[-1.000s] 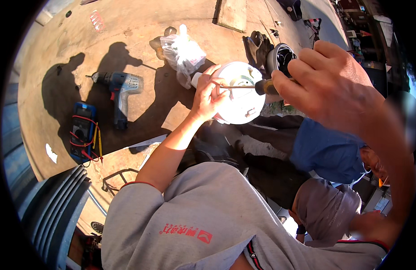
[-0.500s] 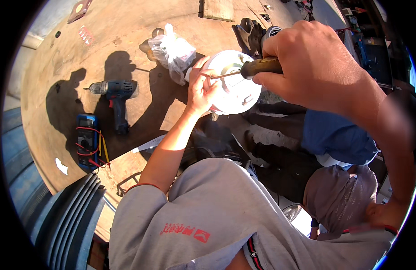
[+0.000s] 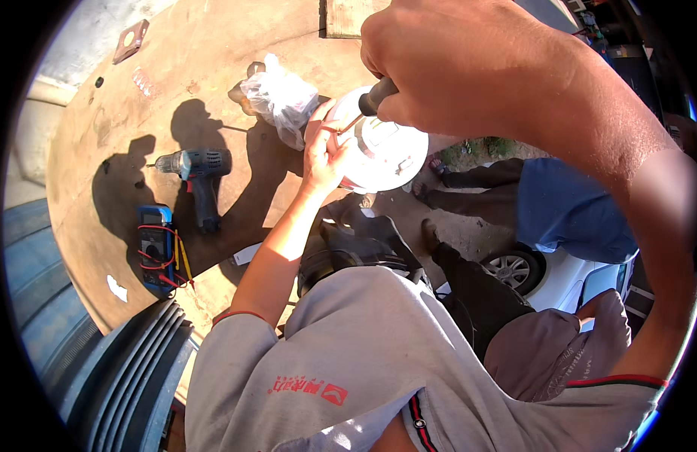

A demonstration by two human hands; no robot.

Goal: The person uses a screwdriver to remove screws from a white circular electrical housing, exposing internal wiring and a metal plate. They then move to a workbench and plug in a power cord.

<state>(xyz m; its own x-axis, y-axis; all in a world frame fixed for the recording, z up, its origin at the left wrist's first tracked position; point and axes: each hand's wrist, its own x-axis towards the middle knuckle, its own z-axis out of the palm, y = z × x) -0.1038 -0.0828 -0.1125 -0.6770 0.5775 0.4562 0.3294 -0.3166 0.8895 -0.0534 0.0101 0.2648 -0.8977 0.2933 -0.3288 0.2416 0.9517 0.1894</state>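
Observation:
A round white housing stands at the table's edge in front of me, glaring in the sun. My left hand grips its left side, with thumb and fingers bent over the top near a screwdriver's tip. Raised high over the housing, my right hand is wrapped round the dark handle of the screwdriver. The thin shaft slants down to the left, toward my left fingers. Whether its tip sits in a screw is too small to tell.
A cordless drill and a blue multimeter with red and yellow leads lie on the wooden table. A knotted plastic bag sits behind my left hand. Two people stand at right, near a white car.
My right hand has risen closer to the camera and shifted left, tilting the screwdriver more upright. My left hand stays on the housing. The view has shifted, bringing the car's wheel into sight.

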